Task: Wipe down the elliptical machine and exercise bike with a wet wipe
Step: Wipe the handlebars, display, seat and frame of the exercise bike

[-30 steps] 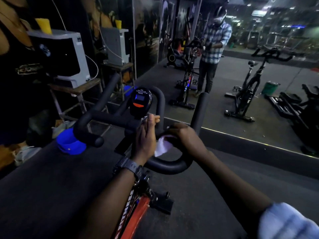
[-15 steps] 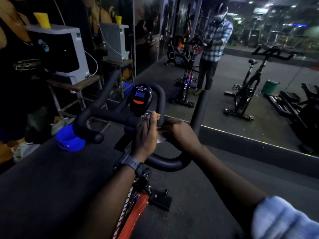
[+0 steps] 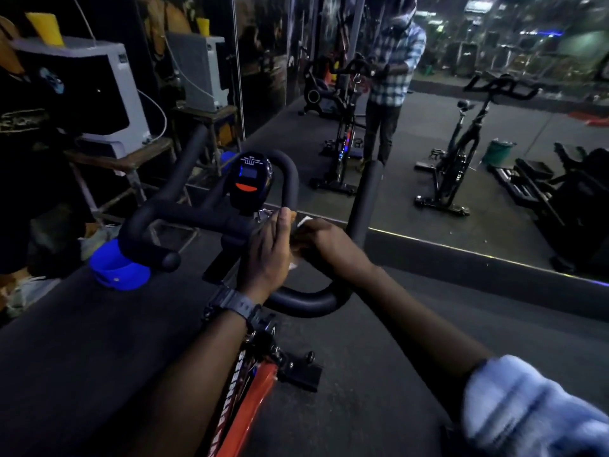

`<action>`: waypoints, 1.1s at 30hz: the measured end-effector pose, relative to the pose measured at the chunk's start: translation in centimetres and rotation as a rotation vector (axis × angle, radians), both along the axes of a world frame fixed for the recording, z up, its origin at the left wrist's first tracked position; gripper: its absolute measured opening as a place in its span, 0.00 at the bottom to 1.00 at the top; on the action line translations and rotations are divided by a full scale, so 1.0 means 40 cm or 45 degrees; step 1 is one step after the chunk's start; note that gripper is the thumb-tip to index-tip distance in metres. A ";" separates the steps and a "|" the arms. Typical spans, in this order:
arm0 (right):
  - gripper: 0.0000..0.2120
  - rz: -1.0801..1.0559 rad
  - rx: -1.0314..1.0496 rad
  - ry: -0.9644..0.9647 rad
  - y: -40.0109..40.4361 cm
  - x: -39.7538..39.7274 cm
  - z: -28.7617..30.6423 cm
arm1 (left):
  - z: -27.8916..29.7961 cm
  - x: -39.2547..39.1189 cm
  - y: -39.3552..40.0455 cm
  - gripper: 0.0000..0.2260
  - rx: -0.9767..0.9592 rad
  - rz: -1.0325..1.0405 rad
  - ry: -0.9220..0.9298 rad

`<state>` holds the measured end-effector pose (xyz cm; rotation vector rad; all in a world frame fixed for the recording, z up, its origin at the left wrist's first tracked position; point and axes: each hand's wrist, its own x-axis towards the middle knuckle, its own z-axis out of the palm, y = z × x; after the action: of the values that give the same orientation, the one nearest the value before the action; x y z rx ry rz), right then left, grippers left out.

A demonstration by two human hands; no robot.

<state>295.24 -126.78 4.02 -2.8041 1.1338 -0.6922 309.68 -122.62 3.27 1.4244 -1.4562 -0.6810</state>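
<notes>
Hands: right hand (image 3: 324,247) pinches crumpled white wipe (image 3: 304,222); left hand (image 3: 268,255) grips curved matte handlebar (image 3: 197,222).

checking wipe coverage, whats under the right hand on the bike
Under the right hand, white wet wipe corners peek out against the black padded handlebar. The hand covers the rest of the wipe.

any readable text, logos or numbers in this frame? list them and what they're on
White lettering on the bike's orange frame: blurred and partly hidden by the arm; not readable.
Console: a white line emblem, no letters; its blue screen shows no legible digits.
Pale print on the dark cloth at far left: too blurred to read.
Nothing else legible.
</notes>
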 end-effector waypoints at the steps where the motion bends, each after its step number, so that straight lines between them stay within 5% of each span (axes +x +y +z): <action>1: 0.08 -0.002 0.006 0.023 0.021 -0.041 -0.007 | 0.006 0.000 0.002 0.31 -0.070 -0.017 -0.050; 7: 0.13 -0.025 -0.089 0.079 0.027 -0.174 0.016 | 0.008 -0.001 0.005 0.35 -0.224 -0.052 -0.176; 11: 0.03 -0.226 -0.018 -0.161 0.030 -0.132 -0.041 | 0.008 -0.013 0.010 0.38 -0.185 -0.060 -0.326; 13: 0.06 -0.222 0.006 -0.294 0.103 -0.171 -0.079 | 0.005 -0.009 0.011 0.41 -0.206 -0.060 -0.322; 21: 0.07 -0.763 0.573 -1.276 0.080 -0.181 -0.139 | 0.008 -0.020 0.015 0.35 -0.228 -0.110 -0.403; 26: 0.16 -0.457 1.084 -1.811 0.249 -0.085 -0.187 | 0.003 -0.021 0.005 0.34 -0.239 -0.113 -0.365; 30: 0.06 -0.460 1.295 -2.214 0.161 -0.079 -0.177 | -0.001 -0.017 0.005 0.34 -0.249 -0.138 -0.347; 33: 0.18 -0.255 1.571 -2.486 0.199 -0.040 -0.199 | -0.004 -0.014 -0.001 0.36 -0.212 -0.149 -0.315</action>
<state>293.65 -118.80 -3.94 -0.3346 0.6903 -1.3523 309.12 -122.66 3.11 1.3368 -1.7577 -0.4535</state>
